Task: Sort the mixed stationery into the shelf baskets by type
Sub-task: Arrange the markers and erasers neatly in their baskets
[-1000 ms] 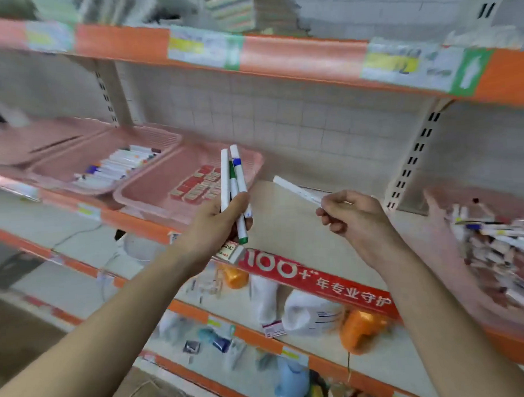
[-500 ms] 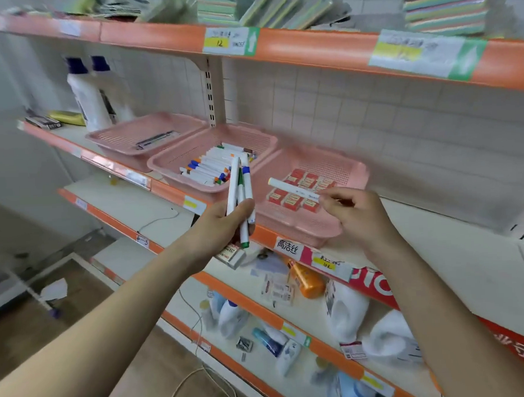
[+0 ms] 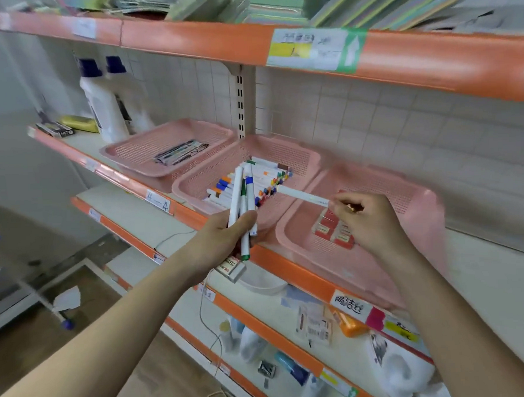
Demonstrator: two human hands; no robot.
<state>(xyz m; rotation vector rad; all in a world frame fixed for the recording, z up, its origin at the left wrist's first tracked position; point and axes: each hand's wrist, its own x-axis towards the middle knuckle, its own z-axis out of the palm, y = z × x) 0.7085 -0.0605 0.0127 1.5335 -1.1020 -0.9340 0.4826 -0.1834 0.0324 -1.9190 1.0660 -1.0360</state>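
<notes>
My left hand [image 3: 219,241] grips three white markers [image 3: 242,199] upright, with green and blue caps, plus a small white eraser [image 3: 232,266] under the palm. My right hand [image 3: 365,221] pinches one white marker [image 3: 302,195] by its end; the marker points left over the gap between the middle and right baskets. The middle pink basket [image 3: 295,155] holds several white markers with coloured caps. The right pink basket [image 3: 415,210] holds red-labelled erasers [image 3: 333,234]. The left pink basket [image 3: 140,149] holds flat dark packets [image 3: 182,152].
Two white bottles with blue caps [image 3: 103,103] stand at the shelf's left end beside a yellow pack [image 3: 80,123]. Notebooks are stacked on the orange shelf [image 3: 189,37] above. Bottles and packets fill the lower shelves [image 3: 260,341].
The view swung left, bringing the three sorted baskets in front of me. Both hands moved with it; the right hand's marker now reaches toward the middle basket.
</notes>
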